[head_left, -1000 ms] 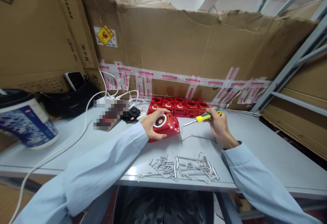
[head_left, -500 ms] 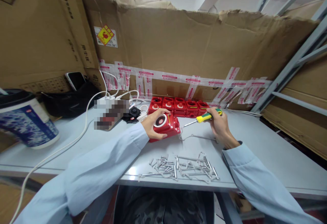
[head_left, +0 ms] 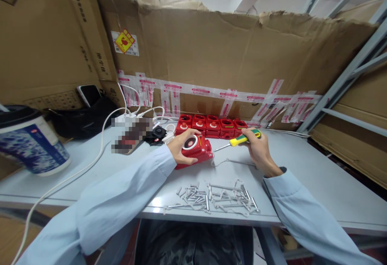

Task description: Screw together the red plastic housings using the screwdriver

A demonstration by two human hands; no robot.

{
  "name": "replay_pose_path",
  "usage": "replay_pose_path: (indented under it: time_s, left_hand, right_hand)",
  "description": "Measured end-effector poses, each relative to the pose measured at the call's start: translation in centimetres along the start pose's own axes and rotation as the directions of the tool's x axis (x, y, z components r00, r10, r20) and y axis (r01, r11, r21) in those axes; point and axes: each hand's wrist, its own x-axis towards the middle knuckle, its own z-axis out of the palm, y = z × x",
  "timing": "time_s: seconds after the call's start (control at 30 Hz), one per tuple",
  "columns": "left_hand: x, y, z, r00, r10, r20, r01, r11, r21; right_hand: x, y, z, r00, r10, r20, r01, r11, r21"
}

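My left hand grips a red box-shaped housing with a white ring around a dark round face, tilted on the table. In my right hand is a screwdriver with a yellow and green handle, its fingers closed around the grip. The shaft points left, and its tip is at the right end of the housing. Whether the tip sits in a screw is too small to tell. From that same end a thin chain or cord runs to a metal rod lying on the table.
Loose screws and several metal rods with cords lie near the front edge. A row of red housings stands against the cardboard wall. Leftward are a paper cup, a white cable and a black bag.
My right hand and the screwdriver have shifted slightly left, bringing the tip closer to the housing's right end. My left hand keeps its hold on the housing.
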Motion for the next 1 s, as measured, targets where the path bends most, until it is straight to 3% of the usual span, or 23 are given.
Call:
replay_pose_path:
  time_s: [0.13, 0.27, 0.4, 0.5, 0.63, 0.7, 0.83, 1.0]
  left_hand:
    - [0.1, -0.2, 0.3, 0.999, -0.021, 0.035, 0.02, 1.0, 0.024]
    - [0.5, -0.5, 1.1, 0.995, -0.048, 0.089, 0.042, 0.997, 0.068]
    - [0.8, -1.1, 1.9, 0.987, -0.077, 0.145, 0.058, 0.99, 0.126]
    - [1.0, -1.1, 2.0, 0.981, -0.084, 0.172, 0.053, 0.982, 0.179]
    - [1.3, 0.2, 1.6, 0.978, -0.095, 0.186, 0.006, 0.902, 0.432]
    - [1.6, 1.0, 1.5, 0.969, -0.065, 0.239, -0.074, 0.843, 0.533]
    - [2.5, 2.2, 2.2, 0.924, 0.004, 0.382, -0.241, 0.782, 0.574]
    - [3.0, 2.5, 3.3, 0.895, -0.001, 0.446, -0.298, 0.742, 0.6]
  right_hand:
    - [-0.1, 1.0, -0.5, 0.999, 0.016, 0.028, -0.012, 0.989, -0.145]
    - [0.2, 2.4, -1.2, 0.983, 0.171, 0.072, -0.153, 0.967, -0.205]
    - [0.6, 3.3, -2.3, 0.926, 0.343, 0.16, -0.293, 0.917, -0.269]
    - [0.9, 3.3, -3.3, 0.865, 0.428, 0.261, -0.326, 0.876, -0.354]
    - [1.3, 2.3, -4.5, 0.811, 0.452, 0.372, -0.273, 0.854, -0.444]
    - [1.5, 1.9, -5.0, 0.772, 0.438, 0.461, -0.179, 0.845, -0.503]
    - [2.1, 1.7, -5.7, 0.677, 0.406, 0.614, 0.053, 0.805, -0.591]
    - [2.5, 2.6, -6.1, 0.692, 0.403, 0.598, 0.134, 0.743, -0.656]
